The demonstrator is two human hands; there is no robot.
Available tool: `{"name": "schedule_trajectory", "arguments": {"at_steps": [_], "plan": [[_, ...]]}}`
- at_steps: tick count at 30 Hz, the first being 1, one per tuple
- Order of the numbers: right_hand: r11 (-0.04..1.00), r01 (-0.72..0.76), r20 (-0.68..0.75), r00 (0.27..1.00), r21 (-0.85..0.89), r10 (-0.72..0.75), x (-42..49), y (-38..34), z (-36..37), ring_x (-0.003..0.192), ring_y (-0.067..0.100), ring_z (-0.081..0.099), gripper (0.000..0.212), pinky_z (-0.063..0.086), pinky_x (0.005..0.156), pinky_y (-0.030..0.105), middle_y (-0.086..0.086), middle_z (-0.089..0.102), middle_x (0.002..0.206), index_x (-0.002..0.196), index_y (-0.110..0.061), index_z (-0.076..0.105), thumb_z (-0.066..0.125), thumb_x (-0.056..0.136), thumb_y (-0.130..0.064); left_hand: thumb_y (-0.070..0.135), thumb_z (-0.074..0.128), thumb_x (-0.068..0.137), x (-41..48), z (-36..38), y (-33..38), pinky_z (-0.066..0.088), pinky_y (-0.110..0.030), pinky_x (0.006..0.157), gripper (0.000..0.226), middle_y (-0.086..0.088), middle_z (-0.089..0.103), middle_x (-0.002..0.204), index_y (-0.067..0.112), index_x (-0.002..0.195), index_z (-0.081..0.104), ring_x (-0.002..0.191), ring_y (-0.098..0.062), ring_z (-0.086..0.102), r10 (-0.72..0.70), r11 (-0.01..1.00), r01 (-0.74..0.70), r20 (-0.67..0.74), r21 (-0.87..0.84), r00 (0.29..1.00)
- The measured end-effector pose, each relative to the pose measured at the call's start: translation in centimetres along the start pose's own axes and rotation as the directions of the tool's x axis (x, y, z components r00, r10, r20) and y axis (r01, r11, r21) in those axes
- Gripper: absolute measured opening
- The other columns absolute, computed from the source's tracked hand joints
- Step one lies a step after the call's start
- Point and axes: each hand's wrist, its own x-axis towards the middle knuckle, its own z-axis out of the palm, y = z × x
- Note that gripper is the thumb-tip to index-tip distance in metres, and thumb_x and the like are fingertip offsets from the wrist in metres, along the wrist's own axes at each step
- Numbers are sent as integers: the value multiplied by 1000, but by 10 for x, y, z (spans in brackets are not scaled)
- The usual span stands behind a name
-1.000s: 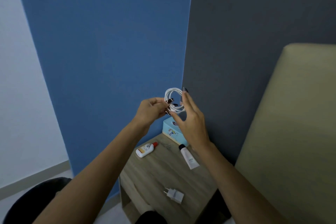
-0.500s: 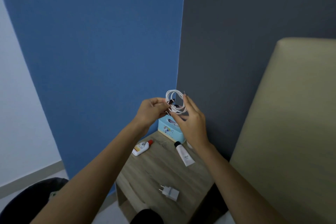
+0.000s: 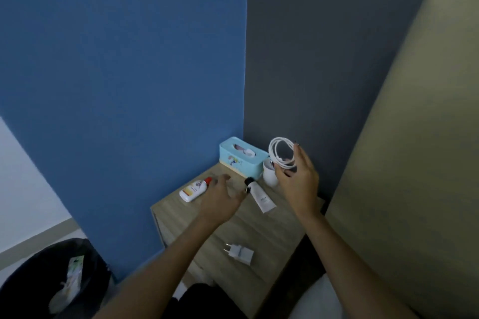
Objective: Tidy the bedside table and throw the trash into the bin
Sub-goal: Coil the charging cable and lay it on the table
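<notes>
My right hand [image 3: 298,179] holds a coiled white cable [image 3: 281,150] above the back right of the wooden bedside table [image 3: 181,215]. My left hand [image 3: 220,198] hovers open over the table, fingers spread, between a small white bottle with a red cap [image 3: 194,189] and a white tube with a black cap [image 3: 260,197]. A white plug adapter [image 3: 239,252] lies near the table's front. At the lower left stands a black bin [image 3: 31,282] with wrappers in it.
A light blue tissue box [image 3: 242,158] sits in the back corner, with a white cup [image 3: 269,175] beside it, partly behind my right hand. Blue and grey walls meet behind the table. A beige headboard [image 3: 414,137] rises on the right.
My left hand has let go of the cable and dropped toward the table, fingers spread. My right hand alone keeps the coil, moved right. The view tilted down, showing the bin.
</notes>
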Motion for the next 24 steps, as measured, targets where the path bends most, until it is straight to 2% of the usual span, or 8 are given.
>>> {"name": "schedule_trajectory", "arguments": {"at_steps": [2,4,6,8,13,19,22,24], "plan": [[995,-56,10,998,-77,57,-11,30,8,129,27,51,68,35,102,21,15,49,143,139,0,45,75,80,-17,65,56,79,2,31,-24,41,-41,104,92,-19,26,152,11,147,24,131,-34,41,-157,976,123,185,182,970],[985,-89,15,996,-149,92,-23,58,17,123,28,55,69,39,97,22,16,52,140,137,-1,48,78,78,-20,71,54,76,5,61,-46,42,-42,104,102,-20,13,155,13,150,13,132,-36,40,-296,936,206,320,285,900],[975,-106,28,993,-193,114,-35,81,24,120,30,58,70,43,96,28,17,53,138,136,-1,49,79,77,-22,74,55,73,4,85,-61,42,-40,103,107,-20,8,155,14,149,10,133,-36,39,-361,905,229,362,359,860],[968,-134,38,989,-214,145,-43,101,34,121,31,57,70,42,98,29,20,53,137,136,0,48,79,77,-21,76,58,69,6,105,-69,41,-38,101,111,-19,8,154,16,149,11,133,-35,39,-376,886,222,354,406,856],[946,-202,44,974,-254,221,-55,138,52,116,35,59,71,44,97,31,25,55,132,134,5,48,80,76,-18,66,67,69,16,133,-74,36,-36,103,114,-21,-7,155,16,151,5,137,-37,30,-335,890,137,418,435,844],[929,-252,75,957,-270,281,-68,159,63,124,35,54,70,40,102,30,24,51,138,136,5,46,77,78,-17,53,76,68,32,137,-85,43,-38,95,96,-21,15,146,8,139,29,118,-40,51,-236,914,26,477,406,847],[925,-271,58,953,-267,296,-71,165,65,125,33,53,70,40,103,31,24,50,138,137,4,45,76,79,-17,40,79,70,44,133,-83,46,-39,94,84,-20,22,142,8,134,36,113,-37,52,-86,924,-126,516,362,852],[919,-291,28,951,-264,309,-70,168,65,125,33,53,70,42,104,33,23,50,138,138,4,44,76,79,-17,33,80,70,53,132,-72,49,-37,89,71,-15,24,139,13,127,43,108,-32,52,49,934,-211,481,288,875]]}}
